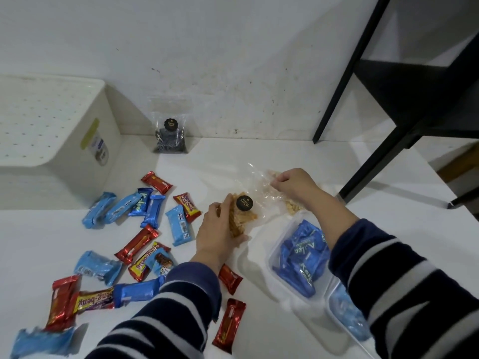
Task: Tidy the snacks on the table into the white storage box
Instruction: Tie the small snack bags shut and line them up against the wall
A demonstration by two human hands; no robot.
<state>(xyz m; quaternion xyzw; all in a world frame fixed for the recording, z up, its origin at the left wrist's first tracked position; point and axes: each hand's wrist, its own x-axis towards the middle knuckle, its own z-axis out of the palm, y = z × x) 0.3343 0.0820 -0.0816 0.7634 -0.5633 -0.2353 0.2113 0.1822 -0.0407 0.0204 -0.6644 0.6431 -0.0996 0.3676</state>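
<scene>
The white storage box sits at far left, wrappers scattered before it. The left hand curls its fingers around the chip bag, gripping its filled end. The right hand pinches the bag's clear top.

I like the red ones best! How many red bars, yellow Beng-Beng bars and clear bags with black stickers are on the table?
Red bars: 5
Yellow Beng-Beng bars: 3
Clear bags with black stickers: 2
Total: 10
The far-left red one might be two stacked.
</scene>
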